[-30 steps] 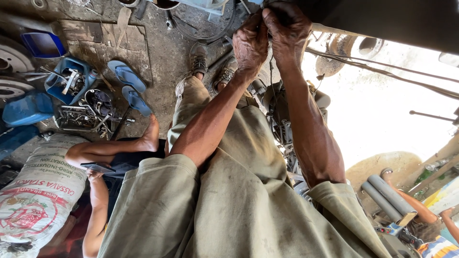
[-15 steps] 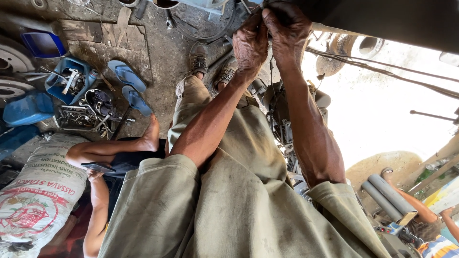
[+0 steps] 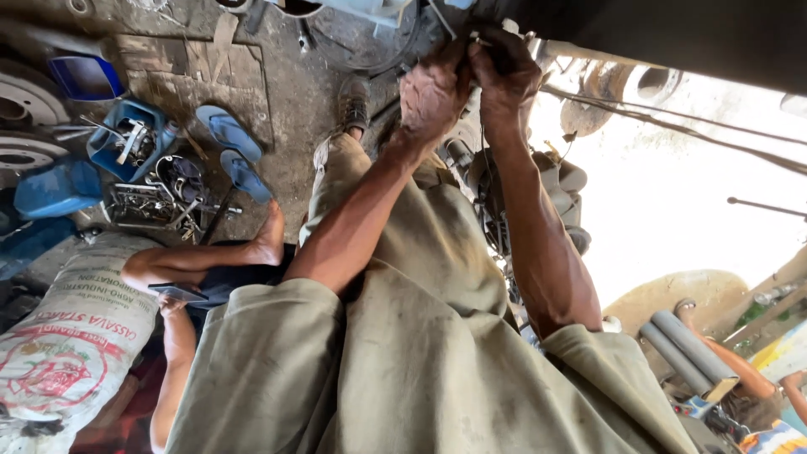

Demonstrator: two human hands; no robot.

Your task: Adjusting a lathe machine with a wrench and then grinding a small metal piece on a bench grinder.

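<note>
Both my arms reach up to the dark underside of a vehicle [image 3: 672, 34] at the top of the head view. My left hand [image 3: 430, 94] and my right hand [image 3: 504, 74] are pressed together there, fingers curled around a small metal fitting [image 3: 476, 35] that is mostly hidden by the fingers. Both hands are dirty with grease. My olive trousers [image 3: 420, 336] fill the lower middle, and my shoe [image 3: 354, 102] stands on the stained concrete floor [image 3: 286, 92].
Another person's bare leg [image 3: 202, 256] lies at the left, next to a white printed sack [image 3: 76, 336]. A blue crate of tools [image 3: 126, 145], blue sandals [image 3: 229, 131], a pile of metal parts [image 3: 160, 202], wheel rims [image 3: 21, 101], thin cables [image 3: 672, 126] and grey pipes [image 3: 685, 345] lie around.
</note>
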